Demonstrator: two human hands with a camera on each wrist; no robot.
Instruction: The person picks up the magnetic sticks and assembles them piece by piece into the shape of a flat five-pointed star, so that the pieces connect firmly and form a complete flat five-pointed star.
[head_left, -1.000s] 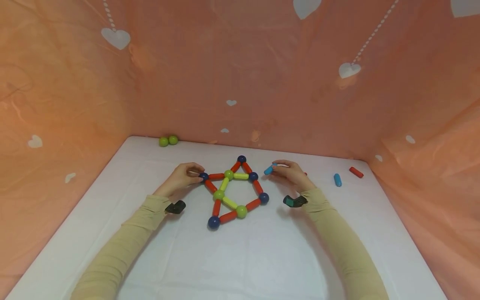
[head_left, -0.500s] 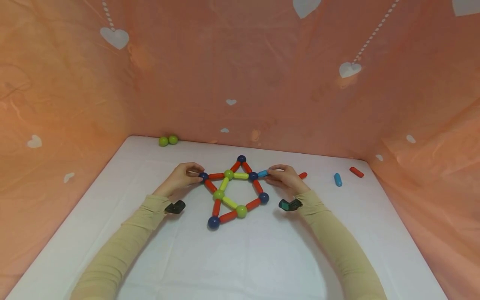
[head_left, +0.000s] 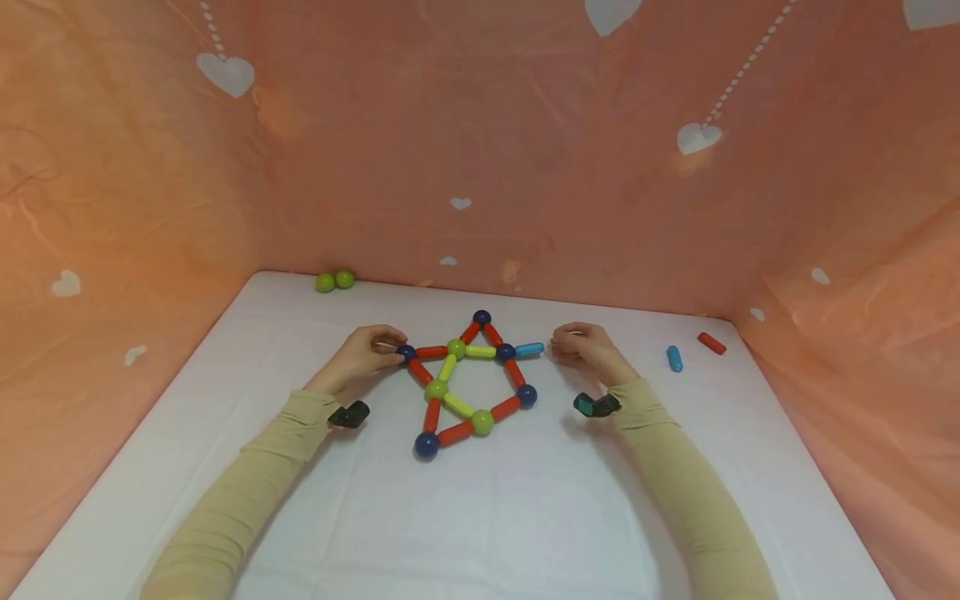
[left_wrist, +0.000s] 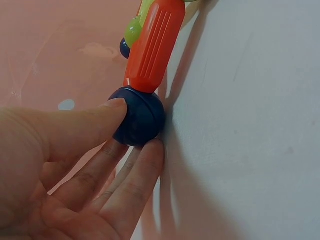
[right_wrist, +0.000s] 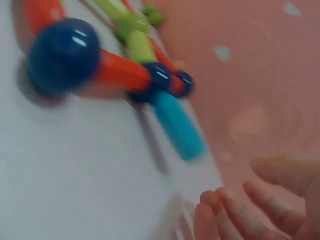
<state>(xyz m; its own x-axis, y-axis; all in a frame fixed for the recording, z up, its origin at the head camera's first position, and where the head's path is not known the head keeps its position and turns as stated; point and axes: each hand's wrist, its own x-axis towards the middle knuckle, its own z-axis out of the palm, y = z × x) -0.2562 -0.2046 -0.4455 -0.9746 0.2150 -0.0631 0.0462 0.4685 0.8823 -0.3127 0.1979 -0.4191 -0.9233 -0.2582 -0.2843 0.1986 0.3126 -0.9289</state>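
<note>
A flat frame of red rods (head_left: 454, 433), yellow-green rods (head_left: 481, 352), green balls (head_left: 482, 422) and dark blue balls (head_left: 427, 445) lies on the white table. At its left corner my left hand (head_left: 365, 357) pinches a dark blue ball (left_wrist: 142, 117) between thumb and fingers, a red rod (left_wrist: 156, 45) attached to it. A light blue rod (head_left: 529, 348) sticks out to the right from another dark blue ball (head_left: 506, 353). Just beyond its free end is my right hand (head_left: 587, 350), apart from the rod, fingers loosely bent and holding nothing, as the right wrist view also shows.
Two green balls (head_left: 334, 281) sit at the table's back left edge. Toward the right lie a loose light blue rod (head_left: 675, 358) and a red rod (head_left: 712, 342). An orange cloth (head_left: 480, 150) with white hearts hangs around the white table (head_left: 480, 533).
My right hand brought the light blue rod left to the dark blue ball, let it go there and drew back to the right. The left hand kept its hold.
</note>
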